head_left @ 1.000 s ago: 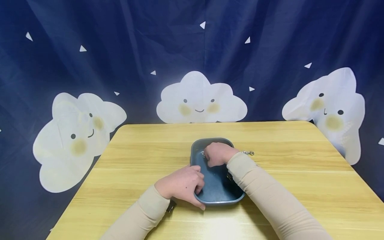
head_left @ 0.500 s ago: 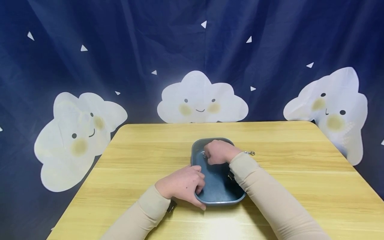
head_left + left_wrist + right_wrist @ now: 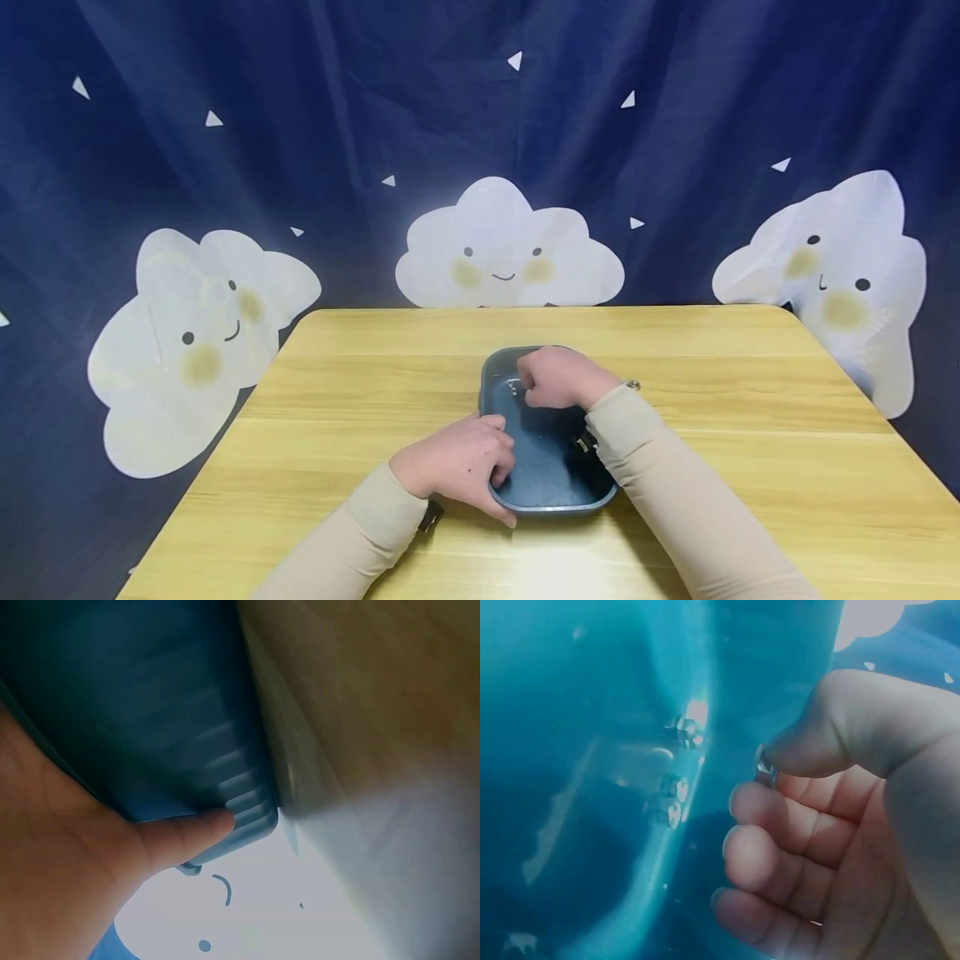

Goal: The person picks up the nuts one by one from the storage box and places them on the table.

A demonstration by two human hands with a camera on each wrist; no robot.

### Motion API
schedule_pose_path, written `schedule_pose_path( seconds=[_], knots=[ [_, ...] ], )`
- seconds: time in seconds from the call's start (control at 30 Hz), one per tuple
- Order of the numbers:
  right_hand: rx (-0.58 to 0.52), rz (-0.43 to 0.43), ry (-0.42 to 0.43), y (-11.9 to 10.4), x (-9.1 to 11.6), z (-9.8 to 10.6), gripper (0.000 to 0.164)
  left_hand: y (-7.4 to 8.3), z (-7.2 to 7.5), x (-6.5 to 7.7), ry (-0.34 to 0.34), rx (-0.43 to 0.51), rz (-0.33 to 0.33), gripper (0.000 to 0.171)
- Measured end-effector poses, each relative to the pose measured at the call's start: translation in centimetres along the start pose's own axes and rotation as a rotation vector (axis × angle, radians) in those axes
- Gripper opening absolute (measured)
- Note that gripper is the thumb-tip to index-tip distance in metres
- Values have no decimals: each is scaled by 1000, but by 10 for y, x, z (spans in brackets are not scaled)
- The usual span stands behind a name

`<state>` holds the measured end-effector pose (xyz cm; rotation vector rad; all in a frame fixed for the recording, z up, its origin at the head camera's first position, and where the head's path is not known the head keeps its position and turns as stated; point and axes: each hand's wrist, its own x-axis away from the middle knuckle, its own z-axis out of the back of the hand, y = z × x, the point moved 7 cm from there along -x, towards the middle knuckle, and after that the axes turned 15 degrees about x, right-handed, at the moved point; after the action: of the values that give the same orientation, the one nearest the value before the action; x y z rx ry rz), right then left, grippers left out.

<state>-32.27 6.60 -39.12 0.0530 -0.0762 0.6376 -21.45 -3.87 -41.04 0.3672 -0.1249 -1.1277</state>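
Observation:
A blue-grey plastic bin stands on the wooden table. My left hand grips its near left side, fingers over the rim and thumb against the ribbed outer wall. Inside the bin, toward its far end, my right hand pinches a small shiny metal piece, seemingly a nut, between thumb and index finger. Several similar metal nuts lie in the bin's far left part, just beyond the fingertips. The right hand and wrist hide part of the bin's right side.
Beyond the bin's right wall, small metal pieces lie on the wooden table, mostly hidden behind the right sleeve. A dark blue curtain with white clouds hangs behind the table.
My right hand has shifted slightly right and away from the nuts in the bin, which show more now. Its sleeve covers more of the pieces on the table. The left hand keeps its grip.

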Motion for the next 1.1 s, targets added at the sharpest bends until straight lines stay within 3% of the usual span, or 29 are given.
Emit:
schedule_pose_path(
  seconds=[0.63,1.1],
  knots=[
    [-58,-35,115,23,34,39,9,0,1,-1,4,-15,-15,54],
    [-101,-88,197,57,63,38,8,0,-1,-1,3,-15,-6,55]
  ],
)
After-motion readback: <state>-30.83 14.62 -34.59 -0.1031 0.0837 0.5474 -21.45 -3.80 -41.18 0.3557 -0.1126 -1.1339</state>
